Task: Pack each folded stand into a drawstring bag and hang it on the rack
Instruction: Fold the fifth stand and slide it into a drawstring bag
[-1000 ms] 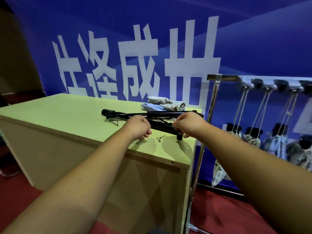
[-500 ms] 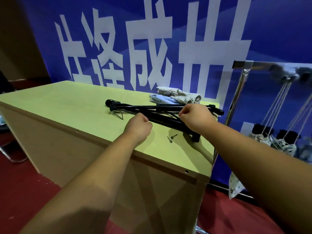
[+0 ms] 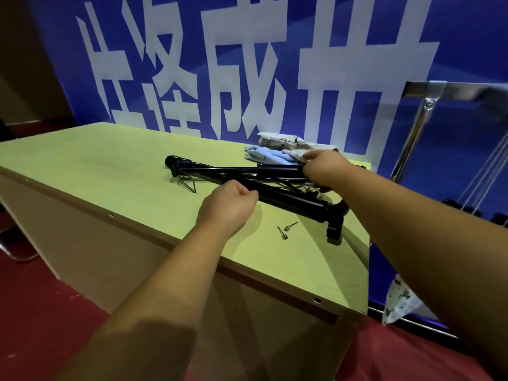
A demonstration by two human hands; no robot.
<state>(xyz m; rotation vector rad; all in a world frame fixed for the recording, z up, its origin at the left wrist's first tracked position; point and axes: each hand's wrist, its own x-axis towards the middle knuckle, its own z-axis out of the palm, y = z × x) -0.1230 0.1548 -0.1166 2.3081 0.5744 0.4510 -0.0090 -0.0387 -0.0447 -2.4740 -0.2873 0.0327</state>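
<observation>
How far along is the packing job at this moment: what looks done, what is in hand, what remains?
Done: at least one patterned bag hangs low by the rack; how many more hang there cannot be told. In hand: the right hand reaches to the cloth bags at the table's far edge, while the left hand, closed, rests by the black stands. Left: these stands lie unbagged.

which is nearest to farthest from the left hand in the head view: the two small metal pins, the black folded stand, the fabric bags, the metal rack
From the left hand:
1. black folded stand, right at its knuckles, touching or nearly so.
2. two small metal pins, on the table just to its right and nearer the front edge.
3. fabric bags, at the table's back edge, by the right hand.
4. metal rack, off the table at far right.
</observation>
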